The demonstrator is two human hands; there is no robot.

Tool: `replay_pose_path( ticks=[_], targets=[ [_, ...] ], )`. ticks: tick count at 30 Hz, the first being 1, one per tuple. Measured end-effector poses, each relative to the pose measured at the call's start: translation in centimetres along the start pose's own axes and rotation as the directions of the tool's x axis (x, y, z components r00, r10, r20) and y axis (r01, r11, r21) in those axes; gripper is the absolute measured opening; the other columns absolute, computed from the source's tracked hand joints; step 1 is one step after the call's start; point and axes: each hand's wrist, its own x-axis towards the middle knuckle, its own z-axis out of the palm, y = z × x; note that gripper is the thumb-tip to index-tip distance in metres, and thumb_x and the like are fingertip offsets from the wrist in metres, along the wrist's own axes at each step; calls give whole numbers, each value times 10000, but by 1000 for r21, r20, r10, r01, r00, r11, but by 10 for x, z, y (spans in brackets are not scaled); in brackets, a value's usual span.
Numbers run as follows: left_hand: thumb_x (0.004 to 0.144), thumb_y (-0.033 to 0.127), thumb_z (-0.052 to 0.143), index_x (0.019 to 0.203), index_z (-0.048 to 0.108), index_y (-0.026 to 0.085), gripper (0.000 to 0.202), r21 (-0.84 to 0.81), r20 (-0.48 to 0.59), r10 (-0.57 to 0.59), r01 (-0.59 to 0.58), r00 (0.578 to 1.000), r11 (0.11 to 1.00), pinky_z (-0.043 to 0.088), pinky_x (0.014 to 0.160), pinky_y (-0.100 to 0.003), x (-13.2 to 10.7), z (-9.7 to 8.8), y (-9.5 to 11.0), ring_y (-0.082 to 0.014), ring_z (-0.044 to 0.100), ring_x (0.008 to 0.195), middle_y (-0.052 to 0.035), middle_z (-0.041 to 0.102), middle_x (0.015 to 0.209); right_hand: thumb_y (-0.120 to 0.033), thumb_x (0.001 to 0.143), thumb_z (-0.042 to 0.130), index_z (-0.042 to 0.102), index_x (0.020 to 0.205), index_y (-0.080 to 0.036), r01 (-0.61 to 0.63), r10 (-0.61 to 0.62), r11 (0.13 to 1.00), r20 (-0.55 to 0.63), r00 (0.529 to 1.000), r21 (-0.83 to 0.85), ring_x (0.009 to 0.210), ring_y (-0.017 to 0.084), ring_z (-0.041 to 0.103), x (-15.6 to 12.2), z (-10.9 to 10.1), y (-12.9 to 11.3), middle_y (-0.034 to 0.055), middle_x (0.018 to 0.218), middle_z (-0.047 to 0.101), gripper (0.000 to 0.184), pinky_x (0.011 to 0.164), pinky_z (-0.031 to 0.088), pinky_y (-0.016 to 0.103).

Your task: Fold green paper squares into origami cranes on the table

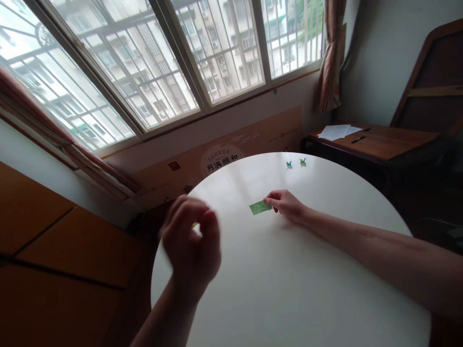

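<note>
Seen from the head camera, the right hand [285, 205] reaches out across the round white counter [289, 289], its thumb and fingertips pinched on one end of a small green paper slip [260, 207]. The slip lies flat on the counter near its middle. The left hand [191, 241] is raised above the counter's near left edge. It is blurred, with the fingers curled in toward the thumb, and I cannot tell whether it holds anything. Near the far rim stand two tiny folded paper figures [296, 163], side by side and well apart from the slip. Beyond them, a brown wooden counter [390, 144] carries white sheets [338, 131] and a dark pen [358, 140].
</note>
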Motion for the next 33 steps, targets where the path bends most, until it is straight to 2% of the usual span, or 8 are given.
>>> replay_pose_path(
  ticks=[2, 3, 9, 17, 23, 29, 31, 33],
  targets=[
    [910, 265, 607, 938, 678, 184, 112, -117, 241, -179, 211, 954, 970, 492, 634, -268, 0, 31, -20, -168, 598, 741, -35, 656, 846, -418, 798, 661, 678, 740, -140, -10, 10, 1000, 44, 999, 9, 521, 117, 479, -1, 3, 0, 1, 614, 592, 284, 487, 348, 245],
    [886, 261, 622, 988, 678, 190, 137, -169, 427, -279, 379, 860, 910, 483, 651, -271, -1, 47, -30, -175, 596, 764, -37, 659, 855, -423, 802, 667, 683, 749, -139, -15, 14, 1000, 68, 998, 12, 521, 115, 481, -2, 5, 0, 2, 616, 596, 290, 484, 346, 242],
    [846, 344, 638, 1059, 664, 145, 292, -272, 695, -350, 681, 628, 680, 525, 565, -266, -41, 110, -82, -193, 653, 724, -82, 716, 861, -409, 845, 667, 686, 770, -141, -50, 44, 998, 217, 975, 24, 529, 109, 505, -5, 10, -1, 7, 635, 619, 279, 494, 376, 229],
    [832, 320, 638, 1069, 627, 141, 297, -322, 788, -395, 863, 472, 389, 492, 419, -201, -48, 109, -110, -140, 592, 603, -38, 653, 764, -383, 948, 583, 688, 1009, -166, -88, 80, 996, 291, 953, 16, 608, 123, 580, 3, 7, 0, 34, 782, 680, 249, 547, 477, 236],
    [833, 344, 705, 1138, 602, 154, 374, -284, 897, -263, 918, 356, 275, 455, 426, -167, -40, 102, -118, -102, 554, 563, 5, 611, 729, -188, 873, 661, 674, 1151, -220, 249, -187, 962, 393, 900, -114, 693, 129, 631, 3, 4, -3, 61, 955, 701, 279, 525, 497, 203],
    [856, 315, 681, 1154, 617, 143, 350, -261, 931, -161, 905, 328, 337, 429, 445, -183, -41, 102, -121, -96, 530, 530, 4, 623, 703, -200, 919, 665, 741, 908, -199, 488, -324, 856, 561, 762, -168, 702, 140, 658, -7, 7, -19, 57, 830, 719, 77, 639, 527, 237],
    [869, 274, 645, 1133, 643, 148, 293, -241, 895, -223, 838, 387, 489, 469, 490, -220, -41, 101, -121, -132, 586, 596, -30, 671, 767, -214, 925, 663, 748, 913, -200, 531, -322, 819, 592, 739, -218, 712, 152, 662, -9, 7, -20, 59, 821, 717, 87, 643, 519, 251],
    [866, 188, 617, 1061, 692, 166, 210, -178, 799, -269, 640, 537, 748, 535, 641, -286, -39, 96, -119, -184, 651, 774, -72, 721, 921, -211, 923, 660, 755, 904, -209, 569, -301, 775, 632, 715, -275, 727, 162, 657, -9, 6, -20, 57, 826, 716, 96, 654, 508, 267]
  ],
)
